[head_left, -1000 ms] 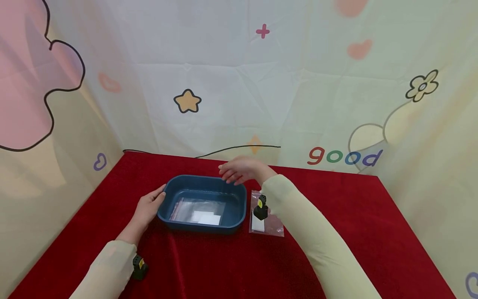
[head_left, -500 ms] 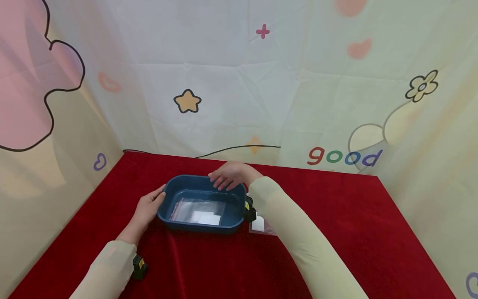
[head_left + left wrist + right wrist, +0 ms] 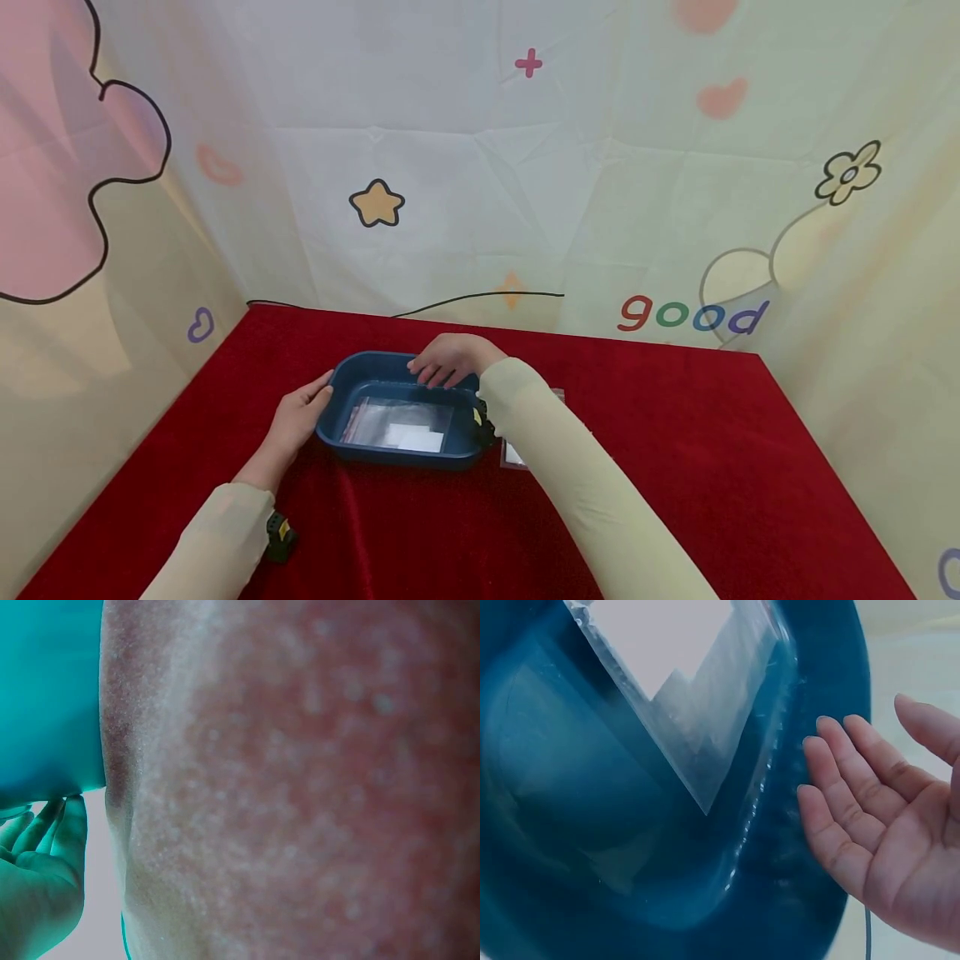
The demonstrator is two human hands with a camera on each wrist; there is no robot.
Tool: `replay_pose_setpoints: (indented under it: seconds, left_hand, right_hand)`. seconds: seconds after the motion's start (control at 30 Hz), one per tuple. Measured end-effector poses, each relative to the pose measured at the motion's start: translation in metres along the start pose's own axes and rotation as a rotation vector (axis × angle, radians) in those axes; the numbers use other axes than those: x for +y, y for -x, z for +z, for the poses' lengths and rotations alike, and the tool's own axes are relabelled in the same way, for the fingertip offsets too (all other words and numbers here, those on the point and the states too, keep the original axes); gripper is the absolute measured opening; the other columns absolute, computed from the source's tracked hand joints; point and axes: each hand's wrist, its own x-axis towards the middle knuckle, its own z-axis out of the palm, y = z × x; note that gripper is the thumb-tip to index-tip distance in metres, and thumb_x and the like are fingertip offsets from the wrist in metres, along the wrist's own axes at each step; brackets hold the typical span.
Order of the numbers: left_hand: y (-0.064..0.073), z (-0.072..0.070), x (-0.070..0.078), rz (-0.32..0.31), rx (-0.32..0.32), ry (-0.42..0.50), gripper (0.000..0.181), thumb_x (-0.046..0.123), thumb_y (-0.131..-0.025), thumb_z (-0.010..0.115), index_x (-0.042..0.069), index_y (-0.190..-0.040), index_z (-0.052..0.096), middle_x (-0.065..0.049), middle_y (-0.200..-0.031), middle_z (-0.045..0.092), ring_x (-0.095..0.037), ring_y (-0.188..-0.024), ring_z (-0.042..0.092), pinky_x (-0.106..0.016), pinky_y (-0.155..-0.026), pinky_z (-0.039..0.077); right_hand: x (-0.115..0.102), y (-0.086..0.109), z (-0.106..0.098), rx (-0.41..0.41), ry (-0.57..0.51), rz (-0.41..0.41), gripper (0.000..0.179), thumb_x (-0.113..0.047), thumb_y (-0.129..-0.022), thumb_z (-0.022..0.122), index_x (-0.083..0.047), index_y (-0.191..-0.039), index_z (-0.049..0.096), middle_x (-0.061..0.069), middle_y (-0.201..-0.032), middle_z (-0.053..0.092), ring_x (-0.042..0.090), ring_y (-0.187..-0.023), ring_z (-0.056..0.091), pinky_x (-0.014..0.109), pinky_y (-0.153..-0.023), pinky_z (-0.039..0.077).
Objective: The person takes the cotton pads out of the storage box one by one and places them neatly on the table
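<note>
A blue plastic basin [image 3: 408,457] stands on the red cloth. Inside it lie clear zip bags [image 3: 408,412] with white rectangular pieces; how many bags cannot be told. My left hand [image 3: 294,417] touches the basin's left end with its fingertips and thumb. Over the far right part of the basin hovers my right hand [image 3: 450,358], fingers loosely bent and holding nothing. The right wrist view shows that hand's palm [image 3: 907,855] beside the inner wall, and a clear bag's corner [image 3: 697,761] on the basin floor.
Another clear zip bag [image 3: 513,457] with a white piece lies right of the basin, mostly hidden by the right sleeve [image 3: 577,483]. Red cloth [image 3: 720,467] covers the table. A printed curtain [image 3: 465,208] hangs behind and along both sides.
My right hand has moved left and slightly nearer, from the basin's far right corner to over its inside. The right sleeve now covers more of the outside bag. The left hand is still.
</note>
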Motion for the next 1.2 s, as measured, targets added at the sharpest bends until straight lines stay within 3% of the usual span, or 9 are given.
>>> replay_pose_setpoints:
  seconds: [0.17, 0.37, 0.8, 0.97, 1.2]
  left_hand:
    - [0.000, 0.000, -0.001, 0.004, 0.001, -0.013, 0.053, 0.023, -0.111, 0.041, 0.007, -0.160, 0.032, -0.018, -0.165, 0.033, -0.035, -0.156, 0.031, -0.050, -0.124, 0.035]
    - [0.000, 0.000, -0.001, 0.002, 0.002, -0.020, 0.052, 0.023, -0.111, 0.042, 0.006, -0.160, 0.032, -0.019, -0.165, 0.033, -0.036, -0.155, 0.032, -0.050, -0.123, 0.036]
    - [-0.001, 0.001, 0.002, -0.014, 0.007, -0.024, 0.053, 0.023, -0.111, 0.042, 0.007, -0.160, 0.032, -0.021, -0.165, 0.032, -0.038, -0.155, 0.032, -0.052, -0.124, 0.035]
    - [0.001, 0.001, 0.001, -0.016, 0.006, -0.021, 0.053, 0.022, -0.111, 0.043, 0.007, -0.160, 0.032, -0.020, -0.165, 0.033, -0.037, -0.154, 0.033, -0.052, -0.123, 0.036]
    - [-0.001, 0.000, 0.001, -0.024, 0.009, -0.031, 0.053, 0.023, -0.111, 0.043, 0.007, -0.160, 0.032, -0.021, -0.165, 0.033, -0.039, -0.154, 0.033, -0.054, -0.123, 0.037]
  right_hand:
    - [-0.001, -0.007, 0.008, -0.029, 0.034, 0.007, 0.042, -0.022, -0.103, 0.058, -0.003, -0.140, 0.061, 0.016, -0.137, 0.067, 0.031, -0.128, 0.062, 0.047, -0.114, 0.049]
    - [-0.002, -0.012, 0.016, -0.094, 0.085, 0.015, 0.042, -0.013, -0.105, 0.051, -0.002, -0.144, 0.057, 0.015, -0.144, 0.061, 0.032, -0.137, 0.056, 0.048, -0.118, 0.045]
    - [0.000, -0.017, 0.019, -0.097, 0.074, 0.072, 0.041, -0.013, -0.106, 0.052, -0.003, -0.146, 0.056, 0.016, -0.148, 0.058, 0.034, -0.143, 0.051, 0.052, -0.122, 0.040]
    - [-0.001, -0.019, 0.020, -0.094, 0.085, 0.085, 0.041, -0.017, -0.105, 0.055, -0.004, -0.144, 0.058, 0.016, -0.142, 0.062, 0.033, -0.138, 0.056, 0.053, -0.121, 0.041]
    - [-0.004, -0.020, 0.019, -0.079, 0.108, 0.070, 0.033, -0.020, -0.102, 0.062, -0.009, -0.133, 0.067, 0.009, -0.123, 0.071, 0.025, -0.120, 0.064, 0.049, -0.114, 0.048]
